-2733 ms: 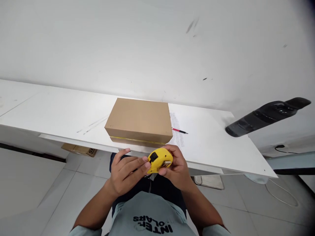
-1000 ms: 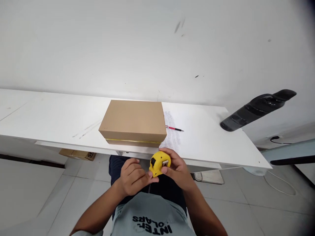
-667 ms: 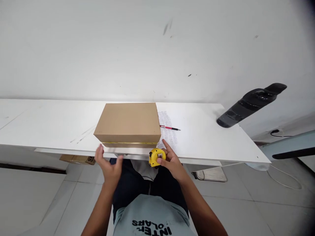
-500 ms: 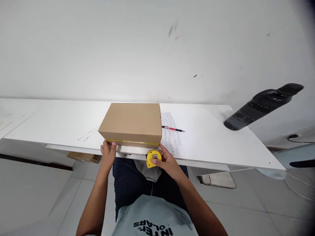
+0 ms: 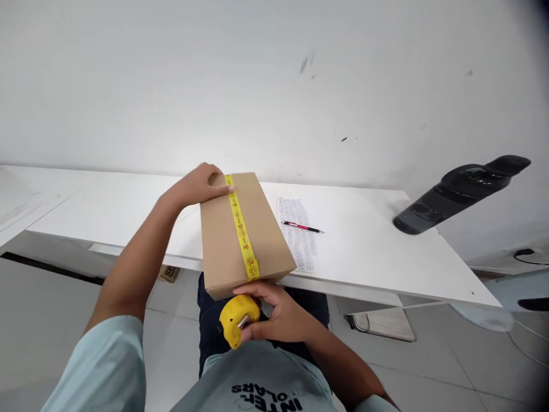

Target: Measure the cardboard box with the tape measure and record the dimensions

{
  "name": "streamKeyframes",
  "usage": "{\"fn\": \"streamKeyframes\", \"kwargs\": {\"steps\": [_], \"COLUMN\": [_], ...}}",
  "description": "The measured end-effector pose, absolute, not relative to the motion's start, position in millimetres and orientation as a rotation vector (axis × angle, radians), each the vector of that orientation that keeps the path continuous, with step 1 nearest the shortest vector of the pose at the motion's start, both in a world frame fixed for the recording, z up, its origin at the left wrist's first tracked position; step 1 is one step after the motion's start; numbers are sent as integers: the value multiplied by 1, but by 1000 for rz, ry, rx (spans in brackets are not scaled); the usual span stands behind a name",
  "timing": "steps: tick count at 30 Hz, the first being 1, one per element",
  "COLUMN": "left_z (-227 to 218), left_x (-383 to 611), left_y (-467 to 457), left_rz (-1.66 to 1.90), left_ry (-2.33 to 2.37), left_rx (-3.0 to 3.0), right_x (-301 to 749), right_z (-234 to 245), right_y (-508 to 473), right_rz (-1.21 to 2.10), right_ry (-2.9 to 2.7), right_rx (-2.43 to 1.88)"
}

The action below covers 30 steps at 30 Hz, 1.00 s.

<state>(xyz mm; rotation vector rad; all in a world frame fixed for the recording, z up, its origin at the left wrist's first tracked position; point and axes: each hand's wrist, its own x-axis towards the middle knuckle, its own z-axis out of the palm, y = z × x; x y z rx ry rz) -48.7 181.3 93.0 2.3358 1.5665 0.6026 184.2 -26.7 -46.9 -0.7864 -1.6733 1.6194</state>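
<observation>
A brown cardboard box (image 5: 268, 246) stands turned with one short end toward me, reaching past the table's front edge. Yellow printed packing tape (image 5: 240, 229) runs along its top face. My left hand (image 5: 203, 183) grips the far end, thumb on the top by the tape and fingers over the far edge. Below the near end, my right hand (image 5: 278, 315) is closed around a yellow tape measure (image 5: 238, 317), its fingertips at the box's lower edge. I cannot see a blade drawn out of the tape measure.
On the white table (image 5: 360, 252) right of the box lies a handwritten sheet (image 5: 300, 252) with a red and black pen (image 5: 302, 227) on it. A dark bottle (image 5: 446, 197) stands near the right end. The wall rises behind the table.
The box has been turned and tipped so its taped face shows on top. My left hand went from the near left corner to the far end. My right hand still holds the tape measure, now closer to me.
</observation>
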Motion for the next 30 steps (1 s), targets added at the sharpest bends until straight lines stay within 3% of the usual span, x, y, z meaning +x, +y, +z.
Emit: {"fn": "streamKeyframes", "kwargs": {"steps": [3,5,9,12,14,19,25,30], "left_z": [77,68,61,49,33,2,8,1], "left_x": [-22,-12,-19,-36,-43,-44,-50,-81], "left_y": [206,214,181,105,45,-40,-51,-52], "left_rz": [485,600,1077,1534,1618,1450,1133,1254], "left_ry": [1415,1408,1449,1293,1182,576,678,741], "left_rx": [2373,2367,2347,2358,2462,2928,3104,3135], "right_x": [167,160,168,184,192,191,185,192], "right_z": [-48,-49,-54,-60,-63,-59,-56,-42], "right_y": [-30,-31,-39,-47,-50,-46,-53,-59], "right_rz": [1604,1576,1424,1327,1340,1449,1538,1193], "right_ry": [-1665,-1646,-1686,-1619,-1524,-1413,-1331,-1379], "right_rx": [-910,-992,-970,-862,-751,-538,-613,-515]}}
